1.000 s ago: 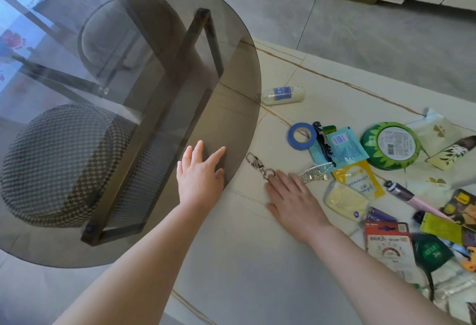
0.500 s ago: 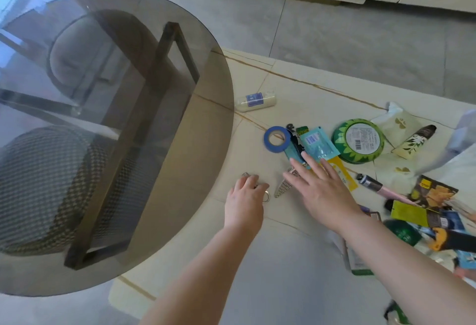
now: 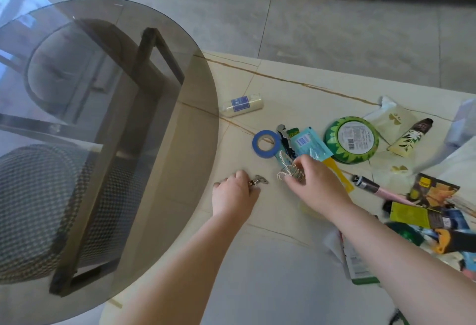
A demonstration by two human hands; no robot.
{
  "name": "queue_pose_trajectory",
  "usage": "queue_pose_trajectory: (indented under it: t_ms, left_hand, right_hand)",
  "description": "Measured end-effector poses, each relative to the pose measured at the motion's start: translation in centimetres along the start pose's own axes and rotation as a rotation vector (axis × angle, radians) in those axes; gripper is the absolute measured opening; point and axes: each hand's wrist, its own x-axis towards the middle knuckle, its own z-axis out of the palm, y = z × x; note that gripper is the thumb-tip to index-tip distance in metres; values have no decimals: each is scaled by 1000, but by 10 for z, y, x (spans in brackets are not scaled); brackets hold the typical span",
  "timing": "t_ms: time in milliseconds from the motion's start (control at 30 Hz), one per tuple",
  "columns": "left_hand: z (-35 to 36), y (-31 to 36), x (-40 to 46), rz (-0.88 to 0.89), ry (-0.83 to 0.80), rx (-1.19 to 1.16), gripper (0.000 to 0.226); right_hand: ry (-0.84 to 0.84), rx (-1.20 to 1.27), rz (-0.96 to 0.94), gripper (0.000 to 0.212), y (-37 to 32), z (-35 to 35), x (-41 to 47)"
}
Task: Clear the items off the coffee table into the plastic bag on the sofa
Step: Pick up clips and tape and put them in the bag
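A big round glass top (image 3: 85, 108) sits over the left part of the pale table (image 3: 278, 260). Many small things lie on the right side of the table. A green round tin (image 3: 351, 140) sits near a blue packet (image 3: 307, 143), and a blue tape ring (image 3: 266, 143) lies to the left of them. A small white roll (image 3: 243, 105) lies alone, farther back. The left hand (image 3: 235, 195) is curled and pinches a little metal clip (image 3: 258, 182) against the table. The right hand (image 3: 315, 183) is just beside it and grips a sparkly hair clip (image 3: 287, 171), its fingers curled around it. The bag and the sofa are not in view.
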Motion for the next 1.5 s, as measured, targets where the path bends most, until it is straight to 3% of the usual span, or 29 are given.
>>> queue_pose_trajectory:
  t_ms: [167, 300, 433, 533, 667, 900, 1067, 1233, 1367, 1500]
  left_hand:
    - [-37, 12, 28, -3, -17, -224, 27]
    - [-68, 18, 65, 45, 64, -127, 37]
    - [-86, 24, 101, 84, 181, 67, 60]
    - [-87, 27, 120, 114, 238, 133, 55]
    - [-77, 32, 137, 52, 146, 215, 57]
    - [-59, 26, 124, -43, 72, 309, 36]
    - [-41, 24, 100, -65, 0, 376, 44]
    - [-34, 17, 70, -108, -110, 195, 46]
    - [-25, 10, 45, -160, -168, 32, 45]
    - [-14, 5, 20, -268, -242, -184, 43]
  right_hand:
    - [21, 379, 281, 31, -6, -19, 18]
    - [-3, 425, 308, 45, -9, -24, 28]
    - [-20, 380, 254, 49, -10, -20, 33]
    - [-6, 350, 242, 46, -11, -13, 37]
    - [42, 219, 159, 33, -14, -7, 43]
    - [97, 109, 177, 50, -25, -1, 65]
    - [84, 19, 262, 30, -38, 3, 82]
    - [-71, -115, 349, 36, -48, 7, 87]
    - [-51, -119, 456, 36, -51, 14, 80]
    - [-27, -234, 400, 24, -46, 18, 60]
